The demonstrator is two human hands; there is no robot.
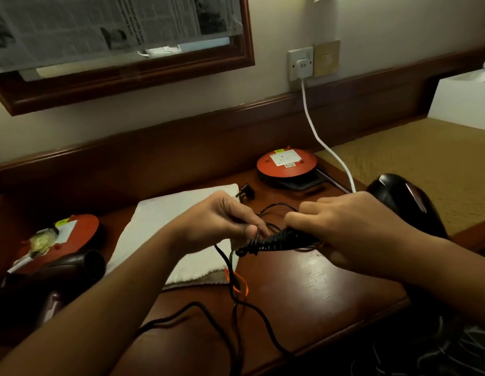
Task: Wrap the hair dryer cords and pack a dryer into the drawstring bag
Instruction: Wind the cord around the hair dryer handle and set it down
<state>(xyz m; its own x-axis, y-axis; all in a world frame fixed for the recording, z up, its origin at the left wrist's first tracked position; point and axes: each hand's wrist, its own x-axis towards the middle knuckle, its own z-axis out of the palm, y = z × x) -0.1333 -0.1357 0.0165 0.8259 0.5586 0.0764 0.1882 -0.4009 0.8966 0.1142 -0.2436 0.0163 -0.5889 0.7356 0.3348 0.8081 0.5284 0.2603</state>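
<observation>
A black hair dryer (399,196) is held at the right by my right hand (352,229), which grips its handle. Black cord is coiled tightly round that handle (274,240). My left hand (222,221) pinches the loose black cord (236,299) just left of the coils. The slack of the cord loops down over the desk's front edge. Its black plug (246,191) lies on the desk behind my left hand. A second dark dryer (70,270) lies at the left. A white cloth bag (181,234) with an orange drawstring (237,283) lies flat under my hands.
Two red round socket units sit on the wooden desk (317,289): one at the back (287,164), one at the far left (62,234). A white cable (320,139) runs from a wall socket (301,63) down to the desk. A mirror frame (127,80) hangs above.
</observation>
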